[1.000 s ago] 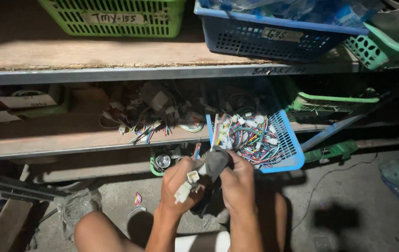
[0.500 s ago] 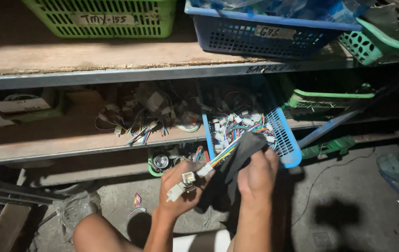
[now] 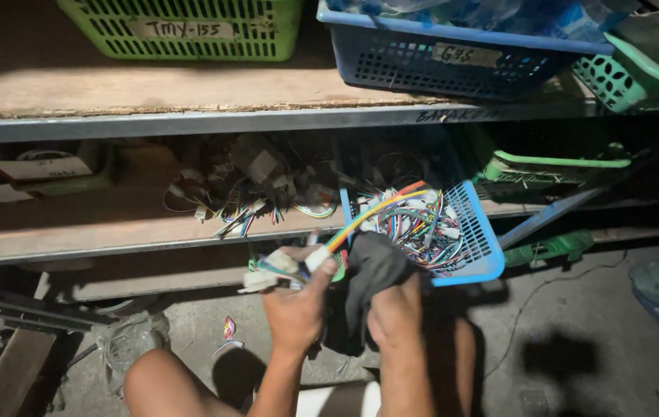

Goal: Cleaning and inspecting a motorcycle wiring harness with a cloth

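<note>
Wires, a bundle of yellow, orange and blue strands, run from the middle of the view up toward two o'clock and into a blue basket. At ten o'clock of the scene a green basket with a paper label sits on the top shelf. Below it, at nine o'clock, a flat box rests on the lower shelf, and a loose heap of wiring with white plugs lies at about eleven o'clock from the hands. On the floor at seven o'clock lies a small red wrapper. The left hand, near the centre, is closed around several white plugs; its thumb and fingers pinch the plug at the end of the wires. Just to its right, the right hand is curled tight on a dark cloth, which rises between the two hands and hangs down below them. The blue basket, tilted at the edge of the lower shelf, sits at one o'clock from the right hand and is filled with more coloured wiring. A larger dark blue basket stands on the top shelf at one o'clock, and a green basket edge shows at two o'clock. Another green tray lies in shadow at three o'clock.
</note>
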